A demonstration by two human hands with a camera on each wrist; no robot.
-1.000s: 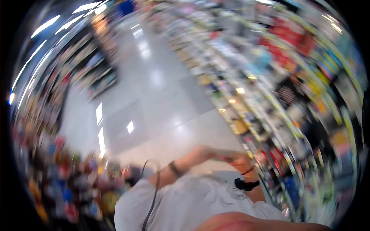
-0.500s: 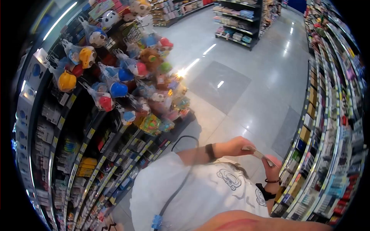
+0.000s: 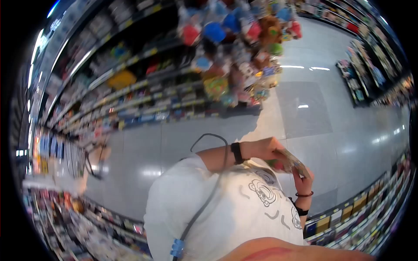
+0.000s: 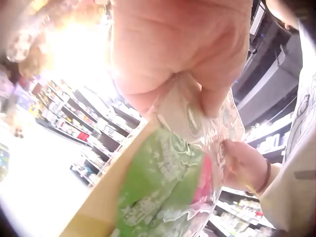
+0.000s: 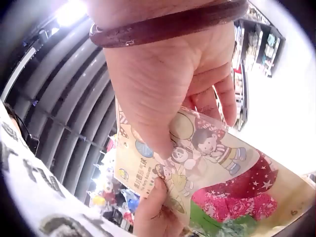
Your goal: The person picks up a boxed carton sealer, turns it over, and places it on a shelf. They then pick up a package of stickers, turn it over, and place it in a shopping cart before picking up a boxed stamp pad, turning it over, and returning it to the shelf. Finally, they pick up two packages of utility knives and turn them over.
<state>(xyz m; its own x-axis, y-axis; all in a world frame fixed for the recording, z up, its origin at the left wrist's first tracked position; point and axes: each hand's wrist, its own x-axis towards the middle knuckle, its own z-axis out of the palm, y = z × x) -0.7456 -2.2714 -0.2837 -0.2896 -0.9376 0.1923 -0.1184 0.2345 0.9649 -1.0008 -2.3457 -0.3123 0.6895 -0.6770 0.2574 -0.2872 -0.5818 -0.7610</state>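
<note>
A clear packet of balloons [image 5: 232,173] is held between both hands at chest height. Its printed card shows cartoon children and a panda; red, pink and green balloons show through the film. In the head view, the left hand [image 3: 263,148], with a black wristband, grips the packet's near end. Opposite it, the right hand [image 3: 304,177], with a dark red bracelet, pinches the other end. The left wrist view shows thumb and fingers of the left hand [image 4: 182,44] closed on the clear film. The right hand's thumb [image 5: 160,140] lies on the printed face.
Hanging plush-like toys in bags [image 3: 235,56] crowd the end of a shelf unit [image 3: 143,87]. More shelves [image 3: 348,213] run along the lower right, close to the right arm. A dark cable [image 3: 202,200] hangs down the white shirt. Grey tiled floor [image 3: 235,126] stretches between the shelves.
The head view has turned left, so the hanging toys and the aisle shift rightward in it. The packet, nearly edge-on half a second ago, now shows more of its face. Both hands keep their grip.
</note>
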